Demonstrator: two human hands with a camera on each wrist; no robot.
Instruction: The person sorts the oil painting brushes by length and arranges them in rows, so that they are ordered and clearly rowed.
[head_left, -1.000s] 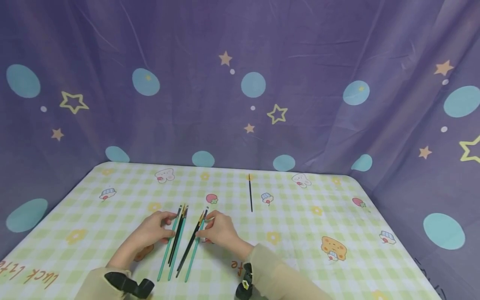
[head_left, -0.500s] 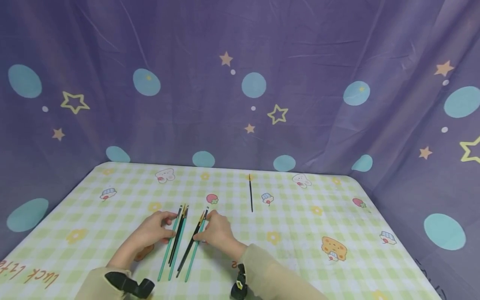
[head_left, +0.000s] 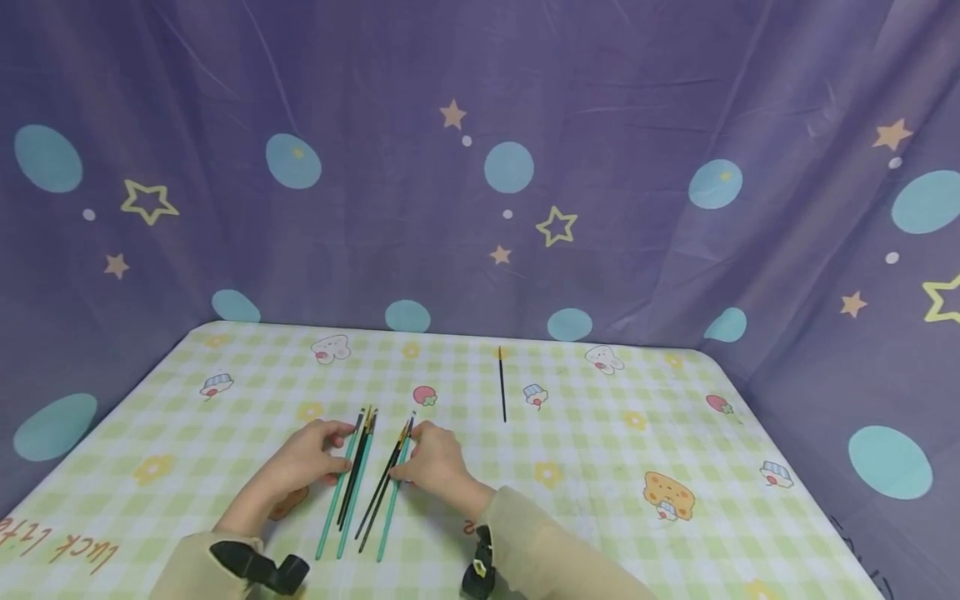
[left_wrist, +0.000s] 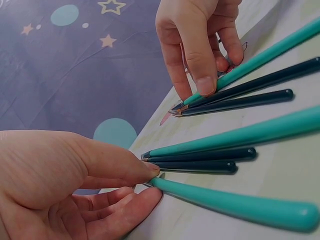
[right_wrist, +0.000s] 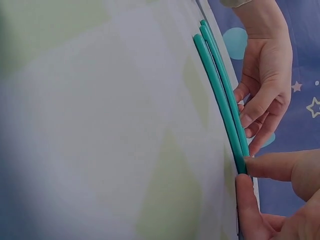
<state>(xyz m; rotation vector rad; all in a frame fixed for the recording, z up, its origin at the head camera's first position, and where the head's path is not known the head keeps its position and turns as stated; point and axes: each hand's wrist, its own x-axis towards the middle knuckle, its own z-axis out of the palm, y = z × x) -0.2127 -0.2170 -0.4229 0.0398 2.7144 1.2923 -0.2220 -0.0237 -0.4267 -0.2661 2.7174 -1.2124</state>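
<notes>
Two small bunches of thin paintbrushes, teal and black, lie on the table, bristle ends away from me in the head view. At the left bunch, my left hand (head_left: 303, 458) pinches the outer teal paintbrush (left_wrist: 235, 200) near its ferrule, thumb and finger on either side. Beside it lie two black paintbrushes (left_wrist: 200, 165) and another teal paintbrush (left_wrist: 240, 132). My right hand (head_left: 437, 458) holds the right bunch's teal paintbrush (head_left: 388, 521) near its bristle end, between thumb and finger. Two black paintbrushes (left_wrist: 250, 95) lie along its left side in the head view.
A single black paintbrush (head_left: 502, 387) lies apart toward the back of the table. The green-checked tablecloth (head_left: 585, 458) has printed cartoons. A purple curtain (head_left: 375, 208) with stars and dots hangs behind the table.
My right hand has shifted slightly left. In the right bunch, the black paintbrushes' handle ends have spread apart and the teal handle end has moved a little right. My left hand stays put.
</notes>
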